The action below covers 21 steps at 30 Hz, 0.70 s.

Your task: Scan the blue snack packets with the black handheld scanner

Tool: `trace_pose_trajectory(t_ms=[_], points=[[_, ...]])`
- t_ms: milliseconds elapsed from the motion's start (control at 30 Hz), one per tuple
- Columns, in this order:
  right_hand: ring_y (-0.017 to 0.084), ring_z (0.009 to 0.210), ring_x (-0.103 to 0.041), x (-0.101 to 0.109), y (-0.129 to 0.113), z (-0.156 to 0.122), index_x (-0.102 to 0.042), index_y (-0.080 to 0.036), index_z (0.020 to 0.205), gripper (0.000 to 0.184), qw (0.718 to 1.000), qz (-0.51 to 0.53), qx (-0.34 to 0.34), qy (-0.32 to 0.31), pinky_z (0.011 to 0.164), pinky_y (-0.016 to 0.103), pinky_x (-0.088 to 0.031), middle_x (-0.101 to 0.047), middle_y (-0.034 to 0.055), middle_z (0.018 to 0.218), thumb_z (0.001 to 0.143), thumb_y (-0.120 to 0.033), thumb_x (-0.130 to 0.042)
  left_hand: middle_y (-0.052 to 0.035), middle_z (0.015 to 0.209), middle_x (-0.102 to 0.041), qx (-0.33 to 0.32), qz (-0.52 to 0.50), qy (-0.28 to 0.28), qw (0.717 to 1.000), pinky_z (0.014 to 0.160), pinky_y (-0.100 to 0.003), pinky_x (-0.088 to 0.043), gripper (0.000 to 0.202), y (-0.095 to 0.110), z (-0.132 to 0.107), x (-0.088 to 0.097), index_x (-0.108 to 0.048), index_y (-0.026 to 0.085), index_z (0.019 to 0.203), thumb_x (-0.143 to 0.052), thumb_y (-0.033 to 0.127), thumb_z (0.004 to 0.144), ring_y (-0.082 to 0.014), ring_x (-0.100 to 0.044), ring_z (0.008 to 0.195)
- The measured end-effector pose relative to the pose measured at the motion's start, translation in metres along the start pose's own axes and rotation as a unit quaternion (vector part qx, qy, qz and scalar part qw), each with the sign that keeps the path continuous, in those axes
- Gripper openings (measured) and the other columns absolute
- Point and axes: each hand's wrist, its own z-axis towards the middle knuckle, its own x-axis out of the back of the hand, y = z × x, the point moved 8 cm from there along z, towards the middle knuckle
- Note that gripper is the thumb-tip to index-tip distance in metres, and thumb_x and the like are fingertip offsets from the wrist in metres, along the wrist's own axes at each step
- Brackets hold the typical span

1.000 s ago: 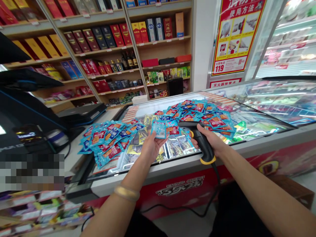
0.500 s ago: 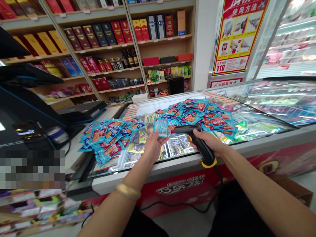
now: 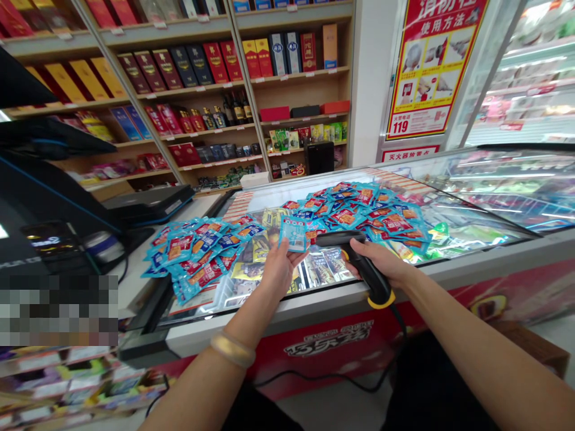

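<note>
My left hand [image 3: 277, 270] holds up a small blue snack packet [image 3: 293, 232], its back side facing me, over the glass lid of a chest freezer [image 3: 314, 299]. My right hand [image 3: 381, 260] grips a black barcode scanner [image 3: 359, 260] with a yellow band at the handle's end. The scanner's head points left at the packet and sits just right of it. One heap of blue and red packets [image 3: 197, 251] lies on the lid to the left of my hands. A larger heap [image 3: 368, 209] lies behind and to the right.
A black checkout terminal [image 3: 49, 203] and printer [image 3: 148, 203] stand on the counter at left. Shelves of boxed goods [image 3: 202, 66] fill the back wall. A second glass-topped freezer [image 3: 494, 179] continues to the right. The scanner's cable [image 3: 332, 377] hangs down the freezer front.
Both hands drifted slightly left together; the scanner's head came a little closer to the packet. The heaps have not moved.
</note>
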Motion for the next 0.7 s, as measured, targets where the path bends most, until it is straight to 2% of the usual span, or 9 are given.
trace_pose_trajectory(t_ms=[333, 400, 467, 533, 600, 633, 700], points=[[0.010, 0.046, -0.051, 0.006, -0.002, 0.000, -0.062, -0.014, 0.079, 0.049, 0.999, 0.027, -0.017, 0.016, 0.045, 0.020, -0.043, -0.058, 0.0023, 0.055, 0.071, -0.062, -0.068, -0.0057, 0.081, -0.073, -0.009, 0.024, -0.019, 0.999, 0.094, -0.043, -0.053, 0.016, 0.001, 0.000, 0.000, -0.059, 0.016, 0.101, -0.050, 0.025, 0.091, -0.0189, -0.071, 0.089], [0.010, 0.046, -0.050, 0.001, -0.005, 0.003, -0.062, -0.015, 0.079, 0.048, 0.999, 0.036, -0.016, 0.010, 0.045, 0.020, -0.043, -0.057, 0.0020, 0.055, 0.073, -0.062, -0.067, -0.0054, 0.082, -0.072, -0.042, 0.063, -0.016, 0.997, 0.093, -0.043, -0.053, 0.020, 0.016, 0.002, 0.006, -0.060, 0.017, 0.103, -0.051, 0.029, 0.091, -0.0196, -0.070, 0.090], [0.010, 0.046, -0.049, -0.012, -0.009, 0.009, -0.061, -0.015, 0.077, 0.047, 0.999, 0.051, -0.018, -0.005, 0.045, 0.020, -0.043, -0.056, 0.0021, 0.055, 0.075, -0.062, -0.065, -0.0059, 0.087, -0.072, -0.118, 0.137, -0.003, 0.983, 0.093, -0.043, -0.052, 0.026, 0.048, 0.004, 0.016, -0.061, 0.018, 0.107, -0.050, 0.034, 0.090, -0.0211, -0.069, 0.092], [0.011, 0.046, -0.049, -0.030, -0.014, 0.020, -0.061, -0.015, 0.077, 0.046, 0.997, 0.073, -0.024, -0.027, 0.044, 0.020, -0.042, -0.056, 0.0022, 0.055, 0.079, -0.061, -0.060, -0.0069, 0.097, -0.071, -0.225, 0.255, 0.028, 0.940, 0.096, -0.041, -0.050, 0.031, 0.093, 0.003, 0.030, -0.062, 0.018, 0.109, -0.048, 0.038, 0.090, -0.0232, -0.067, 0.098], [0.012, 0.046, -0.049, -0.054, -0.020, 0.035, -0.060, -0.015, 0.079, 0.046, 0.993, 0.097, -0.029, -0.055, 0.044, 0.021, -0.042, -0.055, 0.0022, 0.055, 0.084, -0.060, -0.054, -0.0085, 0.110, -0.069, -0.338, 0.413, 0.091, 0.841, 0.102, -0.040, -0.044, 0.035, 0.143, -0.002, 0.044, -0.064, 0.016, 0.111, -0.043, 0.036, 0.092, -0.0253, -0.062, 0.108], [0.012, 0.046, -0.049, -0.067, -0.023, 0.043, -0.060, -0.015, 0.080, 0.045, 0.991, 0.109, -0.031, -0.070, 0.045, 0.020, -0.042, -0.055, 0.0023, 0.055, 0.087, -0.059, -0.051, -0.0095, 0.114, -0.067, -0.363, 0.481, 0.123, 0.788, 0.104, -0.041, -0.041, 0.038, 0.164, -0.003, 0.052, -0.062, 0.016, 0.117, -0.040, 0.035, 0.093, -0.0265, -0.060, 0.112], [0.011, 0.047, -0.050, -0.092, -0.028, 0.062, -0.059, -0.015, 0.079, 0.045, 0.985, 0.142, -0.032, -0.088, 0.046, 0.019, -0.044, -0.054, 0.0020, 0.055, 0.091, -0.056, -0.045, -0.0111, 0.116, -0.067, -0.347, 0.590, 0.181, 0.706, 0.102, -0.045, -0.042, 0.045, 0.192, 0.001, 0.075, -0.054, 0.018, 0.131, -0.033, 0.034, 0.095, -0.0292, -0.060, 0.112]])
